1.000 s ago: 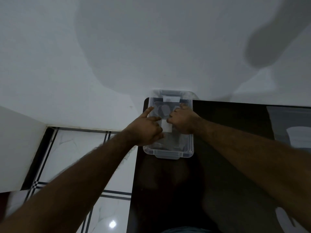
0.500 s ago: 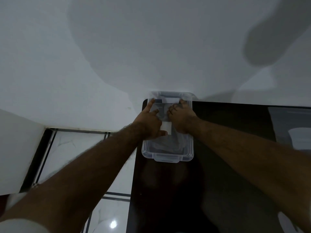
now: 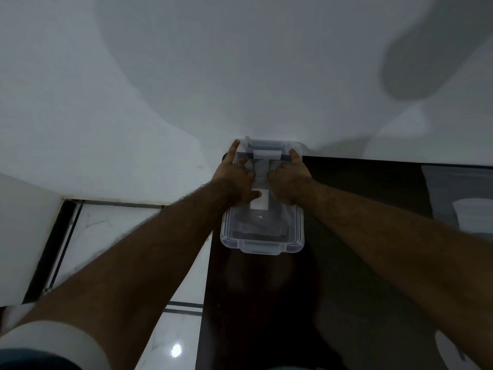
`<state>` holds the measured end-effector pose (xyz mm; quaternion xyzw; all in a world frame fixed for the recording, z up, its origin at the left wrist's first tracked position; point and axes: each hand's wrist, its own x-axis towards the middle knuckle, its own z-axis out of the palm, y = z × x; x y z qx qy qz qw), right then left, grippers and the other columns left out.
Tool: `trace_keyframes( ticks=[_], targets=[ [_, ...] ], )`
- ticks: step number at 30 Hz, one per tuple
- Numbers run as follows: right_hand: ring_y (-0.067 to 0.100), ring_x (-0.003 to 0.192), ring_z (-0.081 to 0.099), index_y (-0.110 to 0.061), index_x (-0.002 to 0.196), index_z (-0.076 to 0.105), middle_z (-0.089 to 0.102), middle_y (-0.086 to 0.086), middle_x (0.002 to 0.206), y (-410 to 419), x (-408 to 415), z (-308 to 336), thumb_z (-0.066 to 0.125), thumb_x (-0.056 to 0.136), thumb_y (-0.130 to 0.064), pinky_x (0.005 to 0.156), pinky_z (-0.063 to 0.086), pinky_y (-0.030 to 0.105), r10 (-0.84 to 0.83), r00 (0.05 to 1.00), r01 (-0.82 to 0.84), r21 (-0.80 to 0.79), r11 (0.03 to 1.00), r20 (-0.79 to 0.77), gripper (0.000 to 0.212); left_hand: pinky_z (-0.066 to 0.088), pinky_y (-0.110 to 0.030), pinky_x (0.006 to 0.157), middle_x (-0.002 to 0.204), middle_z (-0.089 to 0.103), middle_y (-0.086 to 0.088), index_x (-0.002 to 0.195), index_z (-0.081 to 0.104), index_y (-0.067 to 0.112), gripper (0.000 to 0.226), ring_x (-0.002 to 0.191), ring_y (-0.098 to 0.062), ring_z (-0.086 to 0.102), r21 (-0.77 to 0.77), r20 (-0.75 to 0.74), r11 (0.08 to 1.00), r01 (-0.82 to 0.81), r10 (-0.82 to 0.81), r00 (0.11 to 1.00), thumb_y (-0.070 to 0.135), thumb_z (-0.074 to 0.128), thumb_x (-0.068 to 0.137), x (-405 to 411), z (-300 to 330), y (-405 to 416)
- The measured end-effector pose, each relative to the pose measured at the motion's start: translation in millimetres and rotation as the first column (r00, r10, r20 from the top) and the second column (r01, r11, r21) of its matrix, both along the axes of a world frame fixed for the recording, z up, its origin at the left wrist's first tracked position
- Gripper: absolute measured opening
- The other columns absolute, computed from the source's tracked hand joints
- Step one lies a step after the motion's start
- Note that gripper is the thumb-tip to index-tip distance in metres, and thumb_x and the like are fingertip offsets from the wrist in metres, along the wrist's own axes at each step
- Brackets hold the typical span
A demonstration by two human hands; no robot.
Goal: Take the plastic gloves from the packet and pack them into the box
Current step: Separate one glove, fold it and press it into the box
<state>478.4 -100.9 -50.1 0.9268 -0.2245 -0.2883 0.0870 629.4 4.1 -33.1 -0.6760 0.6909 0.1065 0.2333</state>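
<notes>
A clear plastic box (image 3: 299,237) stands at the far left corner of a dark table (image 3: 360,276), against the white wall. Its clear lid (image 3: 262,241) is on, with a white label (image 3: 259,203) on top and a white clip (image 3: 266,154) at the far end. Crumpled clear plastic gloves (image 3: 257,226) show dimly through the lid. My left hand (image 3: 234,180) presses on the lid's far left part, index finger stretched to the far corner. My right hand (image 3: 290,182) presses on the far right part in the same way.
The table's left edge (image 3: 206,289) drops to a white tiled floor (image 3: 112,236) with dark lines. A pale, glossy sheet or packet (image 3: 464,198) lies at the table's right edge. The white wall (image 3: 240,76) rises directly behind the box.
Both hands have slid from the middle of the lid toward its far end, and the index fingers now reach the far corners. The box has stayed in place.
</notes>
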Motion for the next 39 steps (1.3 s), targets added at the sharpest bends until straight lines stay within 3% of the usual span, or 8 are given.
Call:
trace_keyframes(
  ticks=[3, 7, 13, 21, 24, 28, 34, 39],
  targets=[
    [0.03, 0.145, 0.049, -0.016, 0.142, 0.059, 0.062, 0.011, 0.148, 3.2, -7.0, 4.8, 0.062, 0.097, -0.051, 0.127, 0.005, 0.062, 0.003, 1.0, -0.003, -0.018, 1.0, -0.014, 0.057, -0.015, -0.066, 0.128, 0.175, 0.032, -0.009, 0.167, 0.033, 0.023, 0.111, 0.167, -0.037, 0.001, -0.041, 0.003, 0.998, -0.041, 0.041, 0.999, 0.088, 0.011, 0.081, 0.3, -3.6, 1.8],
    [0.034, 0.146, 0.046, -0.013, 0.143, 0.058, 0.062, 0.014, 0.146, 25.3, -25.8, 26.4, 0.059, 0.099, -0.046, 0.128, 0.002, 0.061, 0.116, 0.993, -0.116, -0.035, 0.993, 0.012, 0.054, -0.023, -0.069, 0.124, 0.159, 0.057, -0.004, 0.147, 0.063, 0.019, 0.072, 0.164, -0.029, 0.021, -0.108, 0.038, 0.994, 0.033, -0.029, 0.999, 0.068, 0.033, 0.105, -25.7, 18.9, 31.0],
    [0.032, 0.148, 0.046, -0.026, 0.145, 0.055, 0.065, 0.003, 0.143, 58.2, -56.5, 34.2, 0.055, 0.103, -0.051, 0.124, -0.008, 0.067, 0.352, 0.934, -0.34, 0.167, 0.926, -0.052, 0.049, -0.014, -0.071, 0.126, 0.152, 0.063, -0.003, 0.134, 0.072, 0.024, 0.069, 0.163, -0.033, 0.024, 0.059, -0.011, 0.992, 0.11, -0.109, 0.994, 0.066, 0.023, 0.11, -49.1, 33.6, 74.9],
    [0.03, 0.143, 0.05, -0.029, 0.137, 0.061, 0.066, 0.003, 0.139, 57.1, -49.8, 38.6, 0.055, 0.102, -0.052, 0.128, 0.006, 0.065, 0.315, 0.947, -0.296, 0.2, 0.934, -0.07, 0.043, -0.015, -0.07, 0.125, 0.118, 0.079, 0.001, 0.114, 0.078, 0.025, 0.066, 0.15, -0.025, 0.049, 0.074, -0.077, 0.986, 0.147, -0.142, 0.987, 0.064, 0.025, 0.111, -33.6, 37.2, 66.3],
    [0.028, 0.127, 0.06, -0.024, 0.129, 0.064, 0.069, 0.004, 0.126, 48.9, -31.1, 44.3, 0.059, 0.101, -0.047, 0.124, 0.024, 0.063, 0.282, 0.957, -0.288, 0.139, 0.948, 0.064, 0.036, -0.013, -0.071, 0.125, 0.127, 0.077, 0.002, 0.112, 0.079, 0.026, 0.063, 0.153, -0.025, 0.045, 0.023, -0.019, 0.992, 0.125, -0.125, 0.992, 0.061, 0.026, 0.111, -18.1, 42.2, 53.2],
    [0.032, 0.134, 0.054, -0.02, 0.146, 0.052, 0.061, 0.01, 0.145, 26.7, 12.5, 34.3, 0.067, 0.095, -0.033, 0.116, 0.038, 0.056, 0.109, 0.971, -0.15, 0.185, 0.971, 0.215, 0.054, -0.016, -0.069, 0.126, 0.141, 0.072, 0.003, 0.125, 0.076, 0.027, 0.059, 0.162, -0.023, 0.03, 0.084, 0.008, 0.991, 0.109, -0.11, 0.994, 0.059, 0.029, 0.112, -16.2, 52.9, 46.0],
    [0.034, 0.141, 0.044, -0.028, 0.146, 0.054, 0.055, 0.008, 0.153, 16.8, 42.0, 15.0, 0.068, 0.094, -0.039, 0.117, 0.036, 0.055, 0.067, 0.988, -0.088, 0.151, 0.985, 0.139, 0.055, -0.029, -0.062, 0.122, 0.145, 0.069, 0.003, 0.132, 0.073, 0.024, 0.065, 0.164, -0.022, 0.021, 0.112, 0.007, 0.986, 0.123, -0.124, 0.992, 0.062, 0.025, 0.112, -26.4, 50.8, 57.0],
    [0.027, 0.135, 0.047, -0.019, 0.145, 0.055, 0.057, 0.005, 0.147, 18.1, 36.8, 21.1, 0.059, 0.099, -0.034, 0.112, 0.036, 0.047, 0.172, 0.971, -0.178, 0.016, 0.984, 0.168, 0.048, -0.032, -0.063, 0.12, 0.128, 0.078, 0.005, 0.114, 0.081, 0.025, 0.076, 0.162, -0.024, 0.029, 0.083, 0.026, 0.983, 0.165, -0.168, 0.985, 0.067, 0.018, 0.11, -31.1, 36.9, 65.8]
  ],
)
